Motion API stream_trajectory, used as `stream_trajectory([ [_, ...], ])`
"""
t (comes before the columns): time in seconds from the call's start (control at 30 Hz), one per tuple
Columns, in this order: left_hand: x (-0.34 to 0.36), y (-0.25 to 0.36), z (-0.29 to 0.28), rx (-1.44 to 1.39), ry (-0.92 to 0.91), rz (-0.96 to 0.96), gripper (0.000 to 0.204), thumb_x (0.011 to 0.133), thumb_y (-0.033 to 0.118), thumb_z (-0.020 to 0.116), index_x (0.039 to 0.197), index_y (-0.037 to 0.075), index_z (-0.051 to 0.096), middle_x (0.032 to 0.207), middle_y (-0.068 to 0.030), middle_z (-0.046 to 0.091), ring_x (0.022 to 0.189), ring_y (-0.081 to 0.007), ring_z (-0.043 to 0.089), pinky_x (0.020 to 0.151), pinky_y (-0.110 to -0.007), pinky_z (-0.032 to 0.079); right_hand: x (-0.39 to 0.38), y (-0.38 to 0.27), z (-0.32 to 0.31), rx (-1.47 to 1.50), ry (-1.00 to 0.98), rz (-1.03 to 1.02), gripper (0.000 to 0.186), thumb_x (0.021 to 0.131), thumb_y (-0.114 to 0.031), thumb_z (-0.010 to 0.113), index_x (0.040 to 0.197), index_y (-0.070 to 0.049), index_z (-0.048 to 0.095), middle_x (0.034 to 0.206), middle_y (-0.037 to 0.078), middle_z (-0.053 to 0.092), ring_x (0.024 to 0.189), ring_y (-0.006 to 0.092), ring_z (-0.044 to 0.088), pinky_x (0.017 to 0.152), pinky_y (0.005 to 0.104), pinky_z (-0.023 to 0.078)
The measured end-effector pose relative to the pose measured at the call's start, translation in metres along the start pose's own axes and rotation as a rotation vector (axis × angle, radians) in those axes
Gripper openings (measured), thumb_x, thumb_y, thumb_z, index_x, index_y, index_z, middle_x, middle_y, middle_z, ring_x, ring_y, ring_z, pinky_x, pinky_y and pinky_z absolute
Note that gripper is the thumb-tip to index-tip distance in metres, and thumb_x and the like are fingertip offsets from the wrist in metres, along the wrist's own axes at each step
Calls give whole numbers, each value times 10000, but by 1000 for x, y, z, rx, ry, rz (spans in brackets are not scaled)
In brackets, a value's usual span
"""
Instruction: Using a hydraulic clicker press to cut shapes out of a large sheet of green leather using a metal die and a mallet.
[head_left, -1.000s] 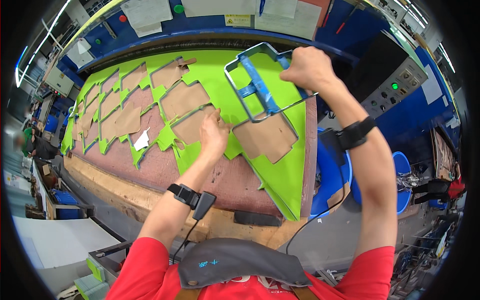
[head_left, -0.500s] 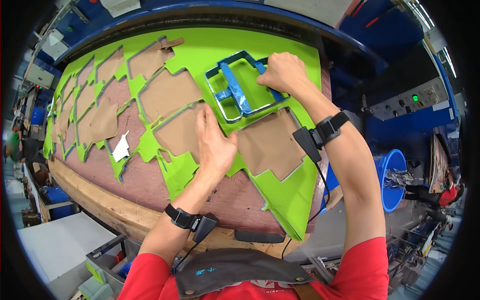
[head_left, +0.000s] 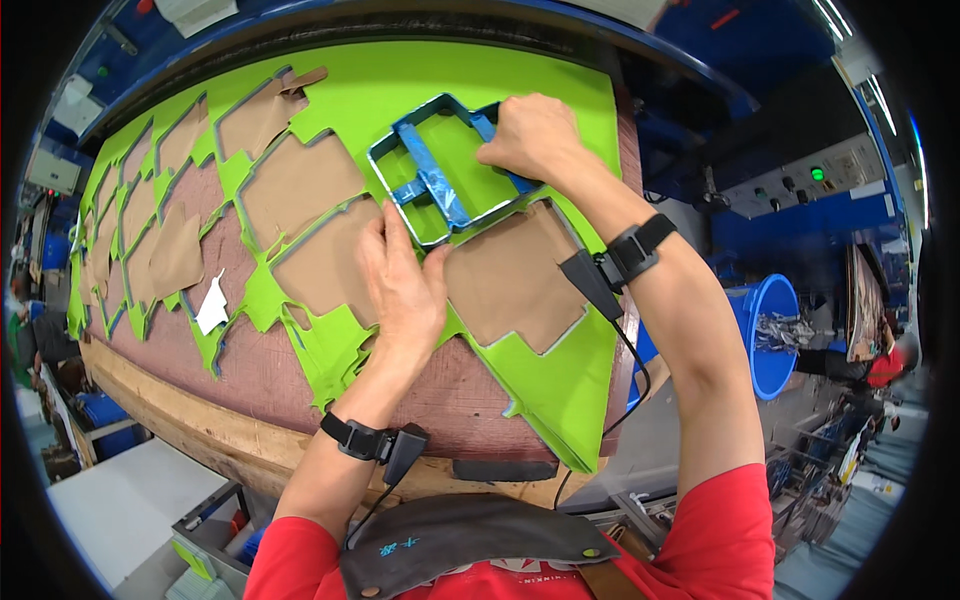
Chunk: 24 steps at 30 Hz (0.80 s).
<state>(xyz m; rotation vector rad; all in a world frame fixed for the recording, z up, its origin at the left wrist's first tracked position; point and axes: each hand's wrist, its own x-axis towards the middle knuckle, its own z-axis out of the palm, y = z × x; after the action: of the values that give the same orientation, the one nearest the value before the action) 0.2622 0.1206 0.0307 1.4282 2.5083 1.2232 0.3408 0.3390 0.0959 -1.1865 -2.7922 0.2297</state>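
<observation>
A blue metal cutting die (head_left: 431,176), an open frame with crossbars, lies on a bright green sheet (head_left: 575,80). My right hand (head_left: 535,137) is closed around the bar at its right side. At the die's near left corner is my left hand (head_left: 403,290), its fingers stretched out and the thumb apart. The corner sits between thumb and fingers; whether they touch it I cannot tell. Angular cut-outs in the sheet show brown material (head_left: 510,280) underneath, just nearer than the die. My left palm hides part of another cut-out.
The sheet lies on a worn reddish board (head_left: 420,420) with a wooden front edge (head_left: 230,425). A white scrap (head_left: 212,303) and a loose brown piece (head_left: 178,255) are at left. A control panel (head_left: 805,190) and a blue bin (head_left: 775,337) stand at right.
The view has shifted, so most things appear further left. My left hand now sits closer to the die's near left corner. My right hand keeps its grip on the die.
</observation>
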Motion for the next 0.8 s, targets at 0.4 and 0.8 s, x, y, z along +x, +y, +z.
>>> stream_trajectory([
  [0.4,-5,-3,-2,-113,39,20,727,772,-16,761,1435,-54,464,1221,-232,584,1071,-412,583,922,-464,487,-32,58,49,932,55,-81,525,948,-152,654,1422,41,538,1378,201,616,1280,259,589,1059,357,459],
  [0.8,-7,-2,0,-133,47,-24,718,768,-23,753,1428,-62,473,1098,-210,612,986,-413,604,845,-468,497,-34,60,47,1010,-14,-32,484,974,-102,577,1447,-9,532,1453,144,557,1327,227,534,1099,336,425],
])
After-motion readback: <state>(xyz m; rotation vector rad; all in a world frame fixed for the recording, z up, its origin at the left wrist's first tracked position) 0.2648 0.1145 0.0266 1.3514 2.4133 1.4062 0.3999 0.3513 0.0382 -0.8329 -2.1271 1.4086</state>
